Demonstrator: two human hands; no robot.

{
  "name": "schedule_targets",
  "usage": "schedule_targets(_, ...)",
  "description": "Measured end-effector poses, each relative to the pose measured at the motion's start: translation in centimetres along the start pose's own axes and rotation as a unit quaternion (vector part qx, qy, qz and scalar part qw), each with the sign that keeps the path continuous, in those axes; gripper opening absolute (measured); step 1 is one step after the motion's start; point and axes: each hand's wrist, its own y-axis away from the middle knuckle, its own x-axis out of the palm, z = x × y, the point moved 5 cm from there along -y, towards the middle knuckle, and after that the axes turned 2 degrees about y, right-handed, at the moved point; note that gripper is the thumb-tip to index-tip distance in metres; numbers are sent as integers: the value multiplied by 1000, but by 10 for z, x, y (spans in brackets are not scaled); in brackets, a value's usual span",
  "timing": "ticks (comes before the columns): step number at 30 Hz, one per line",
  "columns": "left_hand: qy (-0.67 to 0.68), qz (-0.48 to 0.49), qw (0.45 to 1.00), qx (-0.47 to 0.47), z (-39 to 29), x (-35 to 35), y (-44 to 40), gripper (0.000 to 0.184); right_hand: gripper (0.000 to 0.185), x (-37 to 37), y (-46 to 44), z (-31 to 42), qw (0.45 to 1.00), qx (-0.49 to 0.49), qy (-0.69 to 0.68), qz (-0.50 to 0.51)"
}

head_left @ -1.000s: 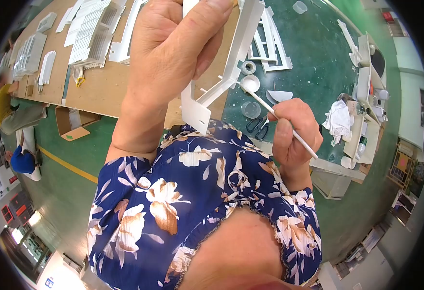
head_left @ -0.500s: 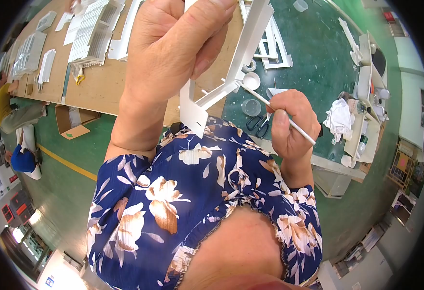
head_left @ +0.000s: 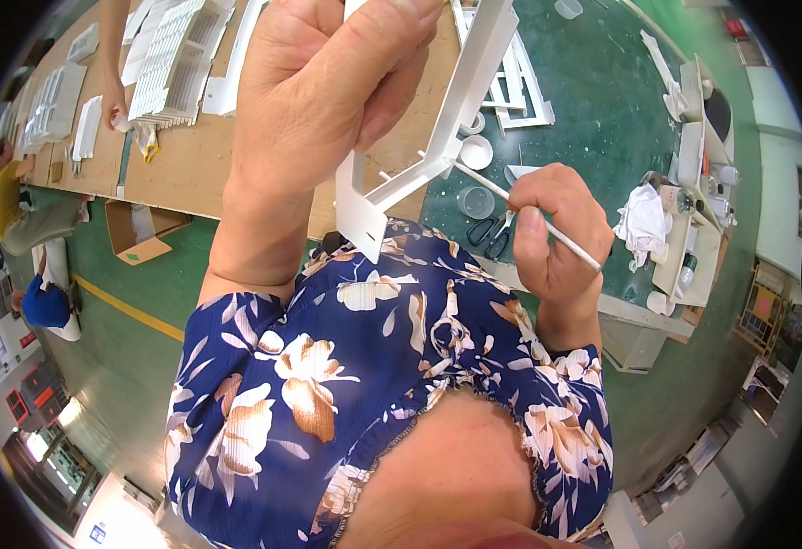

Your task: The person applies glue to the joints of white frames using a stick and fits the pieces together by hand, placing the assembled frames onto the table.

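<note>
My left hand point(head_left: 328, 91) is closed round a long white angled part point(head_left: 424, 171), whose upper end leaves the top of the view. Near my waist the part's lower end bends into a flat plate with a small slot. My right hand point(head_left: 558, 233) pinches a thin white stick point(head_left: 529, 215) between thumb and fingers. The stick's far tip meets the inner corner of the white part, on its right side. Behind that corner lie a small white cup point(head_left: 476, 153) and a roll of tape, partly hidden by the part.
On the green table point(head_left: 593, 110) are scissors point(head_left: 492, 234), a clear cup point(head_left: 476, 201), white frames point(head_left: 518, 87) and a white cloth point(head_left: 640, 227). Stacked white parts point(head_left: 177, 69) stand on the brown table at left. Another person's hand point(head_left: 114, 105) reaches there; two people are farther left.
The white part has shifted slightly left and down at its lower end, still touched by the stick. Another person's arm has come in over the brown table at upper left.
</note>
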Motion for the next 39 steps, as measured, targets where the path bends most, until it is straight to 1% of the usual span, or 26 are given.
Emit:
schedule_targets(2,1,-3,1000,-2,0,-1,0,29,8,-2,1,0,1000,4,7,13)
schedule_targets(12,5,2,1000,5,0,3,0,30,10,-6,1,3,1000,-2,3,-1)
schedule_targets(16,0,0,1000,2,1,1,0,30,10,-7,2,2,1000,-5,11,13)
schedule_targets(19,17,34,998,43,2,-1,-2,30,11,-10,2,4,1000,-4,13,16)
schedule_targets(21,3,8,1000,18,-1,6,2,30,11,-13,2,6,1000,-6,16,15)
schedule_targets(24,-8,-2,1000,12,-2,8,3,30,11,-17,3,9,1000,-3,10,6)
schedule_targets(26,-12,-3,1000,12,-2,9,3,30,12,-23,5,10,999,-12,-12,-30)
schedule_targets(27,-13,-3,1000,12,-3,9,4,30,12,-23,5,11,999,-12,-12,-31)
schedule_targets(30,-16,12,1000,19,-6,12,4,30,13,-26,7,8,999,10,-19,-45)
schedule_targets(33,-22,4,1000,18,-6,14,5,30,12,-23,6,6,999,-3,-25,-28)
schedule_targets(35,-27,-9,999,14,-5,15,5,30,11,-20,6,3,1000,23,-13,-12)
schedule_targets(37,-29,-16,999,12,-5,14,6,30,11,-18,6,1,1000,21,-17,-10)
schedule_targets(39,-62,8,998,31,-7,14,7,31,11,-16,6,-1,1000,20,-20,-9)
